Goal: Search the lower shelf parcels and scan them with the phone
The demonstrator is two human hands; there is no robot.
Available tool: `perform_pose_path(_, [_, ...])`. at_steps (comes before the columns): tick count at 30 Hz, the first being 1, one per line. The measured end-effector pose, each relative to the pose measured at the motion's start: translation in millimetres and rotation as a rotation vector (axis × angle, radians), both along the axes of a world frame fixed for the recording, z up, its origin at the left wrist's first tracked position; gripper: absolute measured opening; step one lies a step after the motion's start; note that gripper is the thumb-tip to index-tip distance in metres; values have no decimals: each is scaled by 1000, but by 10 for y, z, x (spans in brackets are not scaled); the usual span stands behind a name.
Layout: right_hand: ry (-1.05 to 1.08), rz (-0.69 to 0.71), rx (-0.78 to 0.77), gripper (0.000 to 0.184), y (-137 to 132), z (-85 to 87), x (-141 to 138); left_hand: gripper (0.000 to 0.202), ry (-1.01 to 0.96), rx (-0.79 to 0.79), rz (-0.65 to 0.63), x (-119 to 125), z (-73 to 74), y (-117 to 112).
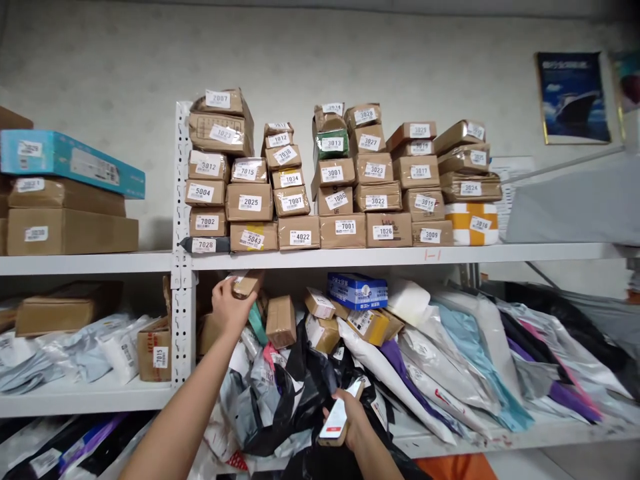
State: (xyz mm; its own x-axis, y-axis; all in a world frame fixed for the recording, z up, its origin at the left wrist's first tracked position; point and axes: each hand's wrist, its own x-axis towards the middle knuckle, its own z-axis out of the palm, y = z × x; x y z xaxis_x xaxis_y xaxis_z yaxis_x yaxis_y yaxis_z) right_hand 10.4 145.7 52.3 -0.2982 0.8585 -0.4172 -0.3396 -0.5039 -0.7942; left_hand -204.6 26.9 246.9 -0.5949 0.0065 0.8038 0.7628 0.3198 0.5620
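A small box (247, 284) is grasped by the left hand (229, 308), its fingers curled about the sides; it is held up just below the edge of the upper shelf (400, 255), over the back of the lower shelf (480, 442). Lower down and nearer, a phone (336, 421) is gripped by the right hand (354, 415), thumb along one side, its lit screen tilted upward, with a red bar shown near the bottom.

Beneath and between the hands, the lower shelf is crowded with bags (415, 380) in black, white, purple and light blue. A brown carton (281, 321) is set just right of the small box, and a blue carton (357, 291) is perched farther right. Above, labelled parcels (299, 238) are stacked in columns along the upper shelf, right of a white post (183, 333). On the wall (300, 53), a ship poster (573, 100) is hung at far right.
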Motion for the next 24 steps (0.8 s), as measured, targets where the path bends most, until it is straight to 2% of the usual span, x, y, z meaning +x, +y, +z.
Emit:
perform_pose_path(3, [18,-8,-6,9,-13,-21,24,51,87,-116,70,-156,69,47])
perform_pose_path(6, [32,-11,-10,9,-23,-31,55,36,214,-291,108,-335,24,-19])
perform_pose_path(10, [42,-3,-19,9,-11,-30,59,39,205,-420,190,-490,-39,-106])
perform_pose_path(15, [45,6,-22,12,20,-36,30,27,142,-461,237,-483,64,-80])
perform_pose_path(17, [40,15,-26,12,27,-37,29,38,143,-462,225,-353,43,-88])
perform_pose_path(19, [32,20,-28,12,28,-36,34,52,172,-457,186,-88,-152,-114])
perform_pose_path(20, [30,22,-29,11,27,-34,38,59,185,-434,131,91,-337,-127])
perform_pose_path(21, [29,24,-29,11,25,-33,43,58,208,-424,59,287,-577,-137])
perform_pose_path(23, [32,32,-31,9,19,-26,55,59,169,-249,-304,668,-1166,-130])
perform_pose_path(24, [34,40,-34,8,17,-21,63,67,113,-242,-388,821,-1467,-112])
